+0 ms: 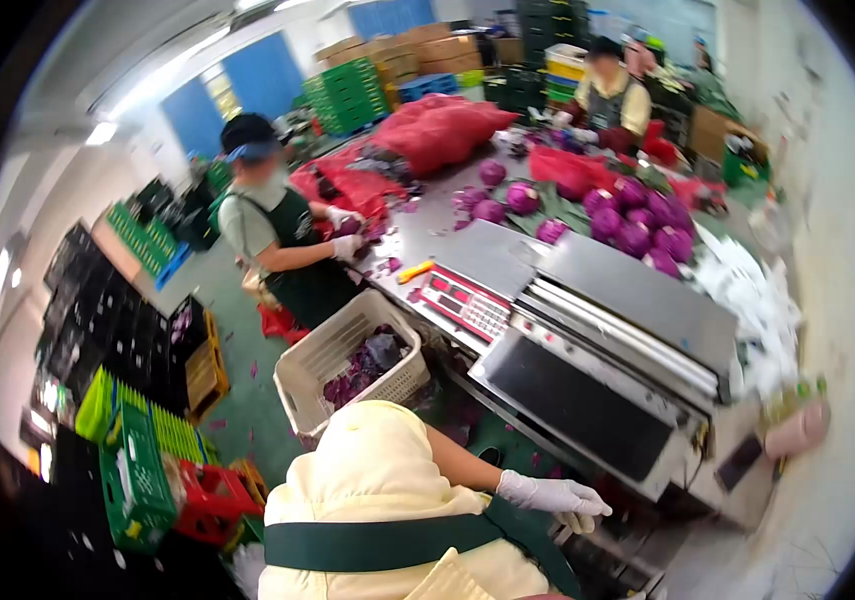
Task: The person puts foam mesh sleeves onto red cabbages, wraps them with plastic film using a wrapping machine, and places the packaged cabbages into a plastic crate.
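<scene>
My left hand [552, 496], in a white glove, reaches out from a pale yellow sleeve [372, 455] at the bottom middle. Its fingers are stretched out, and nothing shows in them. It hangs just below the front edge of a film wrapping machine [577, 400], apart from the machine's dark plate. A paler bit of glove shows under the fingers; whose hand it belongs to cannot be told. My right hand is not visible. On the machine's left stands a scale with red displays [462, 303]. Behind the machine lies a heap of red cabbages [634, 238].
A white crate [332, 345] with purple leaves stands on the floor. A co-worker in a dark apron [292, 225] handles a cabbage at the metal table; another person [612, 105] works at the far end. Green and red crates [127, 480] are stacked left. A phone [740, 462] lies right.
</scene>
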Action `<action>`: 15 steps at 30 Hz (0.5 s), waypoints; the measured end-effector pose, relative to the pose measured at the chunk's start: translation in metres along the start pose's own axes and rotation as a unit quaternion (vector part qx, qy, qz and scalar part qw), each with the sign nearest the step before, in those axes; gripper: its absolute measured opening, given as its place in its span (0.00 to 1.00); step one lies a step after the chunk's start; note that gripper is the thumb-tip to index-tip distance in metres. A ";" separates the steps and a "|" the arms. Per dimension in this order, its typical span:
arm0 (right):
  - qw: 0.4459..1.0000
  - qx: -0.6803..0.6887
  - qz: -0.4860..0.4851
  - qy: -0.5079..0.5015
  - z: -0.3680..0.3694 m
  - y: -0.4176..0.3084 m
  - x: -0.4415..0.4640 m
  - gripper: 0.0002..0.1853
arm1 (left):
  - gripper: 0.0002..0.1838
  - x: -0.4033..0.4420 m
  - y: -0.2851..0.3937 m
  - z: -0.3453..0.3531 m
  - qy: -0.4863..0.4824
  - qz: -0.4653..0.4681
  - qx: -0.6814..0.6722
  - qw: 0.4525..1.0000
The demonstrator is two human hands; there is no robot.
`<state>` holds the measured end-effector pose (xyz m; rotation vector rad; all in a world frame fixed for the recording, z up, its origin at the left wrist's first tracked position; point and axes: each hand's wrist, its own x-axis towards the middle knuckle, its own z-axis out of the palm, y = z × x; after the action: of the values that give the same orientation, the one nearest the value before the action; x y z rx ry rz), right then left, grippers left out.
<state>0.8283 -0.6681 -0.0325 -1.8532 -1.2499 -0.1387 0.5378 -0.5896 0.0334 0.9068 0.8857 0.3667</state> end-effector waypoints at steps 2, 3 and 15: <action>0.990 0.062 -0.123 -0.011 0.048 -0.053 0.034 0.15 | 0.23 -0.018 0.014 -0.024 0.031 0.079 -0.027 0.996; 0.991 0.075 -0.107 -0.029 0.075 -0.075 0.039 0.17 | 0.23 -0.033 0.020 -0.045 0.047 0.087 -0.028 0.995; 0.972 0.028 0.230 -0.034 0.226 -0.083 0.050 0.21 | 0.22 -0.166 0.091 -0.422 0.515 0.358 0.043 0.777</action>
<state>0.7064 -0.4644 -0.0956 -2.0604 -0.8289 0.2125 0.1095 -0.4171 0.0615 1.1049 1.5312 1.6132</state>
